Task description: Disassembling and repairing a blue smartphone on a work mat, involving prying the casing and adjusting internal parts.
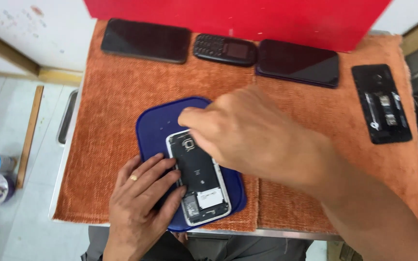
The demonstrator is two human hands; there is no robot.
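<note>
The left hand (139, 203) lies flat with fingers spread, pressing the left edge of an opened phone (199, 181) on a blue mat (156, 125). The right hand (247, 133), loosely curled over the phone's top end, hides its fingertips, so its grip cannot be told. At twelve o'clock lie three dark phones (226, 50); at two o'clock, a back cover (380, 104).

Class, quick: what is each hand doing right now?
Left hand: open, flat, pressing the opened phone on the blue mat.
Right hand: fingers curled at the phone's top; grip cannot be told.
</note>
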